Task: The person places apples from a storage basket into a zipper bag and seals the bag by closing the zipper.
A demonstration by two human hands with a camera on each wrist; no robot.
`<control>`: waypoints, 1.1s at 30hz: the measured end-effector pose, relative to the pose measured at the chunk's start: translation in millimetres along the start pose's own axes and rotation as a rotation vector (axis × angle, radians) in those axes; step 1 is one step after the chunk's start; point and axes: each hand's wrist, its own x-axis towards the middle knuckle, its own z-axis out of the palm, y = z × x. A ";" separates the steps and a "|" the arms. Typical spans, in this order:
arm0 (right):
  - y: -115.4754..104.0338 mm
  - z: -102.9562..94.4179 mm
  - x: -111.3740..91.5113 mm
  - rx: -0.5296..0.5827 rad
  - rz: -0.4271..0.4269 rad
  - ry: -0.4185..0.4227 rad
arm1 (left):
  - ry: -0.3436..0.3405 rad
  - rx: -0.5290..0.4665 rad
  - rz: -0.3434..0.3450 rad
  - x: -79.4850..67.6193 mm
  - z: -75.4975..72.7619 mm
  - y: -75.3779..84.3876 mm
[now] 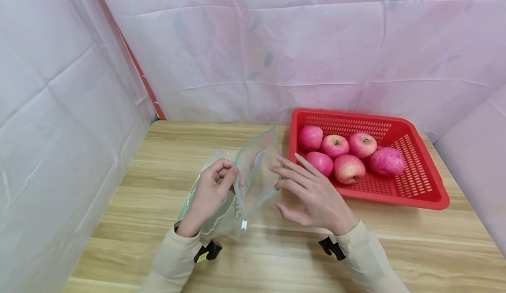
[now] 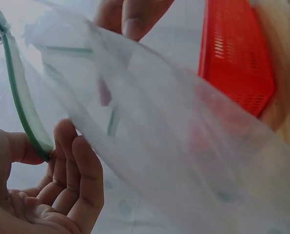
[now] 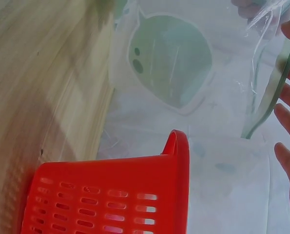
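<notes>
Clear plastic zip bag with green edging [image 1: 258, 183], held up above a pale wooden tabletop [image 1: 130, 222], mouth gaping
The left hand [image 1: 209, 192] pinches one green rim of the mouth between thumb and fingers, near a small white slider [image 1: 243, 225]; at the opposite rim the right hand [image 1: 316, 192] grasps nothing, its fingers spread and touching the film. The thin film could fold inward if those fingers lift away, or slump if the left pinch slips on the smooth strip. Wood stretches left of the bag and toward the person, giving room to swing; rightward is tighter, the right hand being just beside a slotted red plastic basket [image 1: 415, 203] of round pink-red apples [image 1: 349, 169], whose raised rim could snag knuckles or film
</notes>
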 end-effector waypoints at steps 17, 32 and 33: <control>3.4 -1.6 -1.3 -0.001 -0.016 0.142 | 0.121 -0.180 0.098 10.8 -11.6 14.2; 6.0 -2.9 -9.5 -0.004 -0.017 0.201 | 0.177 -0.178 0.150 10.7 -15.6 12.6; 6.5 -3.2 -9.9 -0.005 -0.019 0.207 | 0.184 -0.177 0.144 10.5 -15.8 12.6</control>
